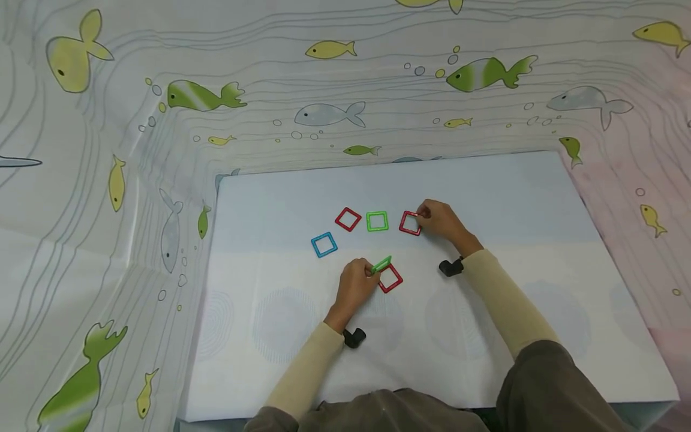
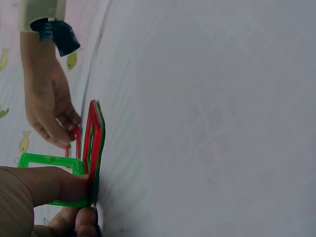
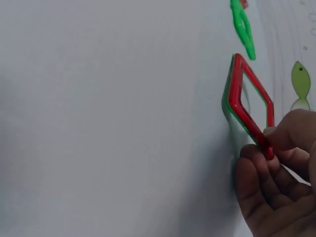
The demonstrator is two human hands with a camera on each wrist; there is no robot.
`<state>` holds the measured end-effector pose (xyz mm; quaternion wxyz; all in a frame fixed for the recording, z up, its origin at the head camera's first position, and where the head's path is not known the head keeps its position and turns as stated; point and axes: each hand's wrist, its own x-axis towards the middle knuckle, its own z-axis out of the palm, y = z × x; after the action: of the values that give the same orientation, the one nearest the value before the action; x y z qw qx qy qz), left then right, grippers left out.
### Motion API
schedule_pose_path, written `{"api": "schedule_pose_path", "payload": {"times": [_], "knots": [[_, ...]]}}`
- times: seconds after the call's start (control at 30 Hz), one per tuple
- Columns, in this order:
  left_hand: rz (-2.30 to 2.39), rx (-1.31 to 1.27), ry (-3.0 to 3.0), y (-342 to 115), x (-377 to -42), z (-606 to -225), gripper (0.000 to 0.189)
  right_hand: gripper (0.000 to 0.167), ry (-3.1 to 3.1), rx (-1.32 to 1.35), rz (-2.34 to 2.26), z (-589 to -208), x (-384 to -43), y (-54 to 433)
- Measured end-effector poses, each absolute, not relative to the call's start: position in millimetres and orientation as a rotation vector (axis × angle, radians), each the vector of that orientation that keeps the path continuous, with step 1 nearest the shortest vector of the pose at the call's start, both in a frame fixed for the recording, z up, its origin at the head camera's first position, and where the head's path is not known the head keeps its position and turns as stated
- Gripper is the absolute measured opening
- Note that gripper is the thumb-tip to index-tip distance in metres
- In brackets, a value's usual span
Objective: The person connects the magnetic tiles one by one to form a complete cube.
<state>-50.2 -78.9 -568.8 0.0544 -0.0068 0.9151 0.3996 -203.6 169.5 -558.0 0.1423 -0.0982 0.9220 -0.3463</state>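
Note:
My left hand [image 1: 356, 285] pinches square frame tiles between thumb and fingers, over the near middle of the table. A red tile [image 1: 396, 272] is there, with a green tile [image 1: 382, 264] standing up along one edge. In the left wrist view, a green edge shows behind the red tile [image 2: 92, 128], and the thumb presses at the corner where it meets the upright green tile [image 2: 49, 159]. Farther right, my right hand [image 1: 441, 219] pinches another red tile [image 1: 403, 221] by its corner. Green shows along the underside of that red tile [image 3: 237, 84] in the right wrist view.
Left of the right hand, a green tile [image 1: 377, 229], a red tile [image 1: 341, 214] and a blue tile [image 1: 318, 248] lie apart on the white table [image 1: 254, 210]. A fish-patterned sheet [image 1: 270, 72] rises behind the table and along its sides.

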Motion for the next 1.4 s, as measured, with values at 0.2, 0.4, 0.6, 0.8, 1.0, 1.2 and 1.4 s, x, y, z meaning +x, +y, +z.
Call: {"api": "schedule_pose_path", "payload": {"times": [0.2,0.4,0.6,0.8,1.0,1.2,1.4], "knots": [[1.218,-0.01,2.795,-78.2,-49.3,-569.5,0.011,0.023,2.638,-0.245,-1.082,-561.9,-195.3,179.4],[1.234,-0.01,2.793,-77.9,-48.3,-571.8,0.012,0.022,2.615,-0.181,-1.131,-557.9,-185.5,186.7],[1.208,-0.025,2.8,-78.4,-48.6,-576.1,0.013,0.023,2.582,-0.176,-1.185,-553.5,-173.3,191.0],[1.193,-0.02,2.802,-77.7,-49.2,-578.3,0.013,0.023,2.604,-0.177,-1.197,-550.5,-157.3,195.0],[1.192,-0.024,2.816,-77.7,-50.7,-578.7,0.012,0.021,2.632,-0.157,-1.24,-546.3,-136.7,194.3],[1.198,-0.029,2.813,-77.1,-51.3,-578.6,0.012,0.018,2.715,-0.24,-1.269,-543.7,-111.5,188.4],[1.194,-0.009,2.842,-75.9,-52.1,-579.8,0.012,0.014,2.823,-0.318,-1.326,-544.3,-91.8,177.5]]}}
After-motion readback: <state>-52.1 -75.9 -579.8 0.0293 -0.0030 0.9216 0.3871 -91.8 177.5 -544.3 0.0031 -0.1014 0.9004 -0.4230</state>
